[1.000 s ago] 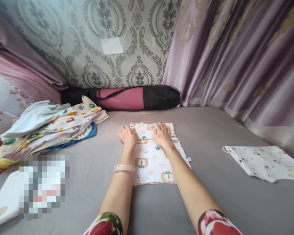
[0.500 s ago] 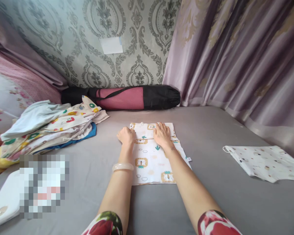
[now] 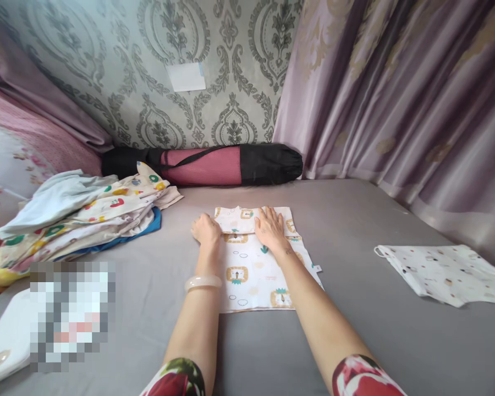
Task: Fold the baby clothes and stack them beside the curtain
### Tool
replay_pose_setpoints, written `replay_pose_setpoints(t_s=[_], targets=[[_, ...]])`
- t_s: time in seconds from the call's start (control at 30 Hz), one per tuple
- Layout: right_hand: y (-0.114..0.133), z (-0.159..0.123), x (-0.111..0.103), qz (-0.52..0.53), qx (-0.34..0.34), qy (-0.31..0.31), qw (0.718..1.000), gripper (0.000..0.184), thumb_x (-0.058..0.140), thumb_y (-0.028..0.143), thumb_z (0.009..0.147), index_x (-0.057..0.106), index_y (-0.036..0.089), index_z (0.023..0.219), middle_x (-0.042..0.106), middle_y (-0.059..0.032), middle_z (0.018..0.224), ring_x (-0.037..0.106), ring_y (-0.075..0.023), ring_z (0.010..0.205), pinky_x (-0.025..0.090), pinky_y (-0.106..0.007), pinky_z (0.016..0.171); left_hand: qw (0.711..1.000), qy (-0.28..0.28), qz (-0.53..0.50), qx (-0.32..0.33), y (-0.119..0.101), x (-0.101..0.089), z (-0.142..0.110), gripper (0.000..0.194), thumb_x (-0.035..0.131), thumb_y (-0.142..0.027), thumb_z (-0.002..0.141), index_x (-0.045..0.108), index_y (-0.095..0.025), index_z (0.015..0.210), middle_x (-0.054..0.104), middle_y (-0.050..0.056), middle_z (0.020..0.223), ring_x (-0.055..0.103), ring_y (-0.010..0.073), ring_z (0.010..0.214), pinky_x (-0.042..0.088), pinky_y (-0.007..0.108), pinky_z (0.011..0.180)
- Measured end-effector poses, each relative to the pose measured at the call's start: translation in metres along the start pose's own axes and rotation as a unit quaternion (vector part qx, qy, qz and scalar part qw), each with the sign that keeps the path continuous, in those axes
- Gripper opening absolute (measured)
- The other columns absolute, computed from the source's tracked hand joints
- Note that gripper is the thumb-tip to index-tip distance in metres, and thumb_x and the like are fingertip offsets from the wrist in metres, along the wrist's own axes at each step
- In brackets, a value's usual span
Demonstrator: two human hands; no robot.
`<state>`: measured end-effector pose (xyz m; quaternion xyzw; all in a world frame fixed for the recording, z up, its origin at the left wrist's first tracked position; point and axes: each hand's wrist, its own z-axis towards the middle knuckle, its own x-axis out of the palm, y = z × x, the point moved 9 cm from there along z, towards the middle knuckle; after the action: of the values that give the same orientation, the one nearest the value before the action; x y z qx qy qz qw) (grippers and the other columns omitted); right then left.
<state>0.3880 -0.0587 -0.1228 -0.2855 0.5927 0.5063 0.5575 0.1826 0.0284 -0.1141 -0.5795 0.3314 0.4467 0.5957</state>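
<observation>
A white garment (image 3: pixel 251 275) printed with lion faces lies flat on the grey bed sheet, its far part folded over toward me. My left hand (image 3: pixel 206 228) is closed at the left edge of that folded part, its fingers pinching the cloth; the fingertips are partly hidden. A pale bangle (image 3: pixel 203 282) circles my left wrist. Flat on the folded part rests my right hand (image 3: pixel 270 225), fingers stretched out over the fabric. On the garment's right side a small white tag (image 3: pixel 318 269) sticks out.
A heap of clothes (image 3: pixel 94 214) lies to the left, near a white object (image 3: pixel 8 330) beside a blurred-out patch. A pink and black rolled-up bag (image 3: pixel 206 165) sits against the wall. Another white printed garment (image 3: pixel 445 272) is spread at the right, below the curtain (image 3: pixel 375 99).
My left hand has shifted slightly left, drawing the folded part's left edge outward with it. My right hand has slid a little left over the cloth.
</observation>
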Motion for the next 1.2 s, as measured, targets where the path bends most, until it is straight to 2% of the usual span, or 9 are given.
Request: replay_pose_setpoints(t_s=[0.1, 0.2, 0.27, 0.33, 0.47, 0.73, 0.93, 1.07, 1.2], targets=[[0.013, -0.002, 0.004, 0.002, -0.035, -0.001, 0.999, 0.051, 0.028, 0.032, 0.101, 0.040, 0.013, 0.148, 0.031, -0.0147, 0.158, 0.020, -0.0257, 0.148, 0.010, -0.048, 0.119, 0.995, -0.033, 0.000, 0.097, -0.027, -0.004, -0.006, 0.038, 0.032, -0.018, 0.094, 0.061, -0.014, 0.120, 0.064, 0.017, 0.120, 0.055, 0.0292, 0.118, 0.042, 0.040, 0.096], [0.029, -0.005, 0.007, 0.004, -0.082, -0.005, 0.997, 0.051, 0.029, 0.031, 0.101, 0.040, 0.016, 0.148, 0.029, -0.0125, 0.159, 0.018, -0.0240, 0.148, 0.006, -0.048, 0.119, 0.966, -0.001, 0.008, 0.259, -0.066, 0.010, -0.021, 0.043, 0.032, -0.014, 0.093, 0.056, -0.015, 0.128, 0.061, 0.013, 0.130, 0.048, 0.0248, 0.130, 0.033, 0.038, 0.109], [0.035, -0.008, 0.011, 0.001, -0.099, 0.001, 0.995, 0.051, 0.028, 0.031, 0.102, 0.039, 0.018, 0.149, 0.029, -0.0105, 0.159, 0.017, -0.0236, 0.149, 0.006, -0.049, 0.119, 0.951, 0.028, 0.031, 0.306, -0.077, 0.025, -0.030, 0.046, 0.032, -0.015, 0.093, 0.052, -0.012, 0.134, 0.054, 0.013, 0.141, 0.038, 0.0250, 0.139, 0.023, 0.040, 0.117], [0.036, -0.009, 0.015, -0.004, -0.097, 0.018, 0.995, 0.051, 0.027, 0.033, 0.102, 0.039, 0.020, 0.149, 0.030, -0.0090, 0.159, 0.019, -0.0242, 0.148, 0.007, -0.049, 0.119, 0.956, 0.046, 0.056, 0.286, -0.074, 0.036, -0.031, 0.049, 0.031, -0.025, 0.097, 0.048, -0.008, 0.139, 0.045, 0.016, 0.149, 0.031, 0.0289, 0.144, 0.018, 0.044, 0.119], [0.032, -0.009, 0.018, -0.009, -0.087, 0.041, 0.995, 0.052, 0.024, 0.038, 0.103, 0.038, 0.022, 0.150, 0.030, -0.0074, 0.159, 0.021, -0.0254, 0.147, 0.011, -0.052, 0.118, 0.965, 0.076, 0.080, 0.239, -0.062, 0.050, -0.029, 0.060, 0.026, -0.040, 0.100, 0.040, -0.003, 0.145, 0.035, 0.021, 0.154, 0.024, 0.0334, 0.147, 0.020, 0.047, 0.119], [0.030, -0.008, 0.018, -0.003, -0.087, 0.052, 0.995, 0.053, 0.023, 0.039, 0.103, 0.036, 0.021, 0.151, 0.028, -0.0086, 0.160, 0.020, -0.0245, 0.148, 0.010, -0.050, 0.119, 0.966, 0.064, 0.066, 0.244, -0.062, 0.047, -0.025, 0.057, 0.027, -0.040, 0.100, 0.044, -0.006, 0.142, 0.041, 0.019, 0.152, 0.028, 0.0313, 0.145, 0.021, 0.048, 0.119], [0.012, -0.002, 0.007, -0.015, -0.030, -0.010, 0.999, 0.054, 0.024, 0.038, 0.103, 0.037, 0.016, 0.151, 0.028, -0.0127, 0.159, 0.018, -0.0266, 0.148, 0.006, -0.050, 0.119, 0.960, 0.008, 0.034, 0.278, -0.071, 0.039, -0.026, 0.053, 0.026, -0.032, 0.100, 0.047, -0.005, 0.140, 0.044, 0.018, 0.150, 0.032, 0.0289, 0.144, 0.019, 0.045, 0.120], [-0.001, 0.001, 0.010, -0.026, 0.009, -0.008, 1.000, 0.056, 0.024, 0.037, 0.102, 0.035, 0.011, 0.151, 0.028, -0.0125, 0.159, 0.018, -0.0271, 0.148, 0.008, -0.052, 0.119, 0.962, 0.043, 0.048, 0.265, -0.067, 0.052, -0.025, 0.055, 0.031, -0.037, 0.099, 0.047, -0.004, 0.140, 0.043, 0.020, 0.149, 0.032, 0.0323, 0.143, 0.022, 0.047, 0.118], [-0.003, 0.001, 0.015, -0.035, 0.013, 0.007, 0.999, 0.057, 0.024, 0.035, 0.101, 0.034, 0.010, 0.151, 0.027, -0.0115, 0.160, 0.018, -0.0263, 0.148, 0.010, -0.051, 0.119, 0.962, 0.052, 0.053, 0.264, -0.064, 0.056, -0.026, 0.059, 0.031, -0.041, 0.099, 0.046, -0.002, 0.140, 0.041, 0.022, 0.150, 0.030, 0.0338, 0.144, 0.020, 0.047, 0.118]])
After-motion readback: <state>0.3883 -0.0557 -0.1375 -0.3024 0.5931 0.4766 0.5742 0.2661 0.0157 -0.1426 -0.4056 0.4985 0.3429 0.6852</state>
